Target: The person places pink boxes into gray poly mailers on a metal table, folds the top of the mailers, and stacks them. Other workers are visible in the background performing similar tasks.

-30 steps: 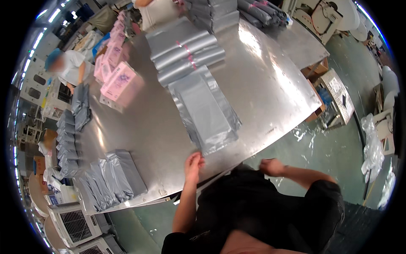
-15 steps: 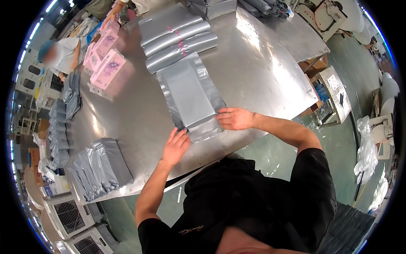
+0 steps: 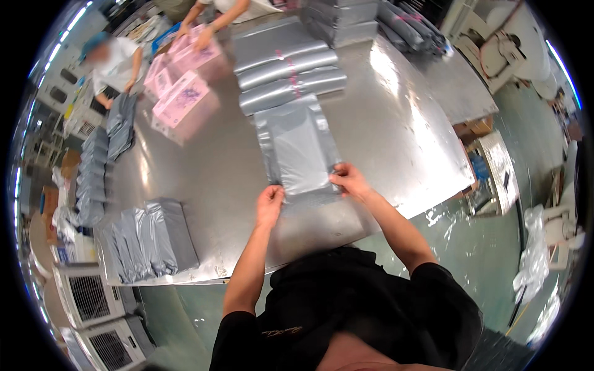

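Note:
A grey plastic mailing bag (image 3: 302, 142) lies flat on the metal table in front of me, with the outline of a flat rectangular block showing through it. My left hand (image 3: 270, 203) pinches its near left edge, fingers curled closed. At the near right edge, my right hand (image 3: 350, 180) grips the plastic between thumb and fingers. Just beyond the bag's far end lie several overlapping grey bags (image 3: 288, 68) in folded rolls with pink marks.
The metal table (image 3: 210, 167) fills the middle. Filled grey bags (image 3: 148, 238) stand in a row at the near left corner. Pink boxes (image 3: 180, 99) sit at the far left, where a co-worker's hands (image 3: 204, 37) touch them. Another person (image 3: 114, 62) handles grey bags (image 3: 122, 127).
My right hand has gone from lying on the bag to pinching its edge, and my left fingers have curled closed on the other edge. The camera view has shifted, and co-workers' hands are on the pink boxes.

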The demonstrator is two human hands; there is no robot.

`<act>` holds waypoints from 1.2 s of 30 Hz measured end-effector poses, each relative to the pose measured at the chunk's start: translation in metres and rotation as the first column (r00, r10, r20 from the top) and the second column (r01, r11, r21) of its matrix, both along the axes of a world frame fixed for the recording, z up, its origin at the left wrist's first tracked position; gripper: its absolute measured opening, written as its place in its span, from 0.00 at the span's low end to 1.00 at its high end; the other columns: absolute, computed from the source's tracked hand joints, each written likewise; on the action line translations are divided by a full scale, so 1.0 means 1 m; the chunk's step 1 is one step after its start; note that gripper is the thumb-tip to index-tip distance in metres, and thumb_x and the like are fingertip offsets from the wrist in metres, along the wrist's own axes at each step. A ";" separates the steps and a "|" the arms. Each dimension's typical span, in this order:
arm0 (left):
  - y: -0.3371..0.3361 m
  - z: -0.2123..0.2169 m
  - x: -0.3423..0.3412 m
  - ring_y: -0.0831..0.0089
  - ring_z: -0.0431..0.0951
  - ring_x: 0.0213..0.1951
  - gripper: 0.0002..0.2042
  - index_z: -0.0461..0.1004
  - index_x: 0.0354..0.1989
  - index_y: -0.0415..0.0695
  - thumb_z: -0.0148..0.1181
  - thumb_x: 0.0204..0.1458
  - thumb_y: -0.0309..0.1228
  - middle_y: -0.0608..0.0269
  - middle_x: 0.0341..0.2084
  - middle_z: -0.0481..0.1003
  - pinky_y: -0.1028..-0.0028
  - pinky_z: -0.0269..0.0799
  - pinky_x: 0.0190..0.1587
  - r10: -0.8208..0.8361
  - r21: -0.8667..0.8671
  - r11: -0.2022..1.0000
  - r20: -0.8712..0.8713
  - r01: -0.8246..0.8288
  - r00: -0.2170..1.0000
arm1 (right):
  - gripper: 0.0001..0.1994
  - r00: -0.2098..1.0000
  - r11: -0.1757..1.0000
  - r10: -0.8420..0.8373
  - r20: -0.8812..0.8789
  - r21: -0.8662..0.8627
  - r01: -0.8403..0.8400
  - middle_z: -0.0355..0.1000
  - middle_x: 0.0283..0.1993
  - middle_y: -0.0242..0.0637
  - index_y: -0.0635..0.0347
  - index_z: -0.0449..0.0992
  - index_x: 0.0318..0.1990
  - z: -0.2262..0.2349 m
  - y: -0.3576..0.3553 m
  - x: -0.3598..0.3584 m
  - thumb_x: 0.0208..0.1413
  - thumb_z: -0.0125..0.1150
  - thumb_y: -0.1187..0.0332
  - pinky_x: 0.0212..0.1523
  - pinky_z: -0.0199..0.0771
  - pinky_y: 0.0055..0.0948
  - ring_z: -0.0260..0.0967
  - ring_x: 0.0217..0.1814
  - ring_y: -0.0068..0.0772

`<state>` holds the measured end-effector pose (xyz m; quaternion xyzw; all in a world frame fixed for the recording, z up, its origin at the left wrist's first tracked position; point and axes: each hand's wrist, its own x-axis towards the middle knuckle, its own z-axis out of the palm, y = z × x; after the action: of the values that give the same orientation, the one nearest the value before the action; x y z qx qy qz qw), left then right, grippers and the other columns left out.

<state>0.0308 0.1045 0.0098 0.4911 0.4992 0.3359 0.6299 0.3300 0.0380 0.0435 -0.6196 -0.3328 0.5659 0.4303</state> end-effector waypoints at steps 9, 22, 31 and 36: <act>-0.079 0.023 -0.080 0.68 0.76 0.52 0.20 0.65 0.64 0.48 0.53 0.70 0.44 0.61 0.56 0.71 0.64 0.78 0.43 0.244 -0.370 0.927 0.471 -0.061 0.848 | 0.47 0.840 0.911 0.320 -0.438 -0.103 -0.400 0.70 0.62 0.43 0.63 0.52 0.75 0.082 0.028 -0.106 0.57 0.70 0.48 0.33 0.83 0.33 0.69 0.61 0.38; -0.158 0.021 -0.195 0.63 0.83 0.40 0.18 0.72 0.57 0.41 0.56 0.68 0.41 0.52 0.47 0.81 0.66 0.81 0.39 0.713 -0.632 0.673 0.415 -0.386 0.565 | 0.26 0.367 0.372 0.927 0.073 -0.091 -0.924 0.82 0.39 0.35 0.60 0.78 0.56 0.051 0.237 -0.387 0.63 0.66 0.47 0.37 0.81 0.27 0.79 0.34 0.24; -0.136 -0.007 -0.191 0.52 0.80 0.51 0.20 0.75 0.59 0.51 0.66 0.61 0.42 0.52 0.53 0.77 0.58 0.77 0.57 0.687 -0.665 0.650 0.306 -0.368 0.659 | 0.45 -0.084 0.629 -0.189 0.978 0.055 -0.776 0.61 0.74 0.48 0.54 0.61 0.73 0.090 0.609 -0.332 0.46 0.74 0.58 0.72 0.60 0.52 0.56 0.75 0.53; -0.121 -0.002 -0.197 0.56 0.82 0.46 0.17 0.74 0.57 0.46 0.63 0.64 0.39 0.52 0.49 0.78 0.61 0.79 0.49 0.676 -0.673 0.625 0.213 -0.396 0.705 | 0.48 -0.208 0.534 -0.247 0.946 -0.046 -0.844 0.65 0.68 0.47 0.52 0.62 0.72 0.060 0.648 -0.337 0.41 0.75 0.49 0.72 0.53 0.59 0.58 0.73 0.52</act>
<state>-0.1657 -0.0169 0.0076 0.0053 0.5438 0.4470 0.7102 -0.0066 0.6862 0.1036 -0.4545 -0.8753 -0.1593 0.0439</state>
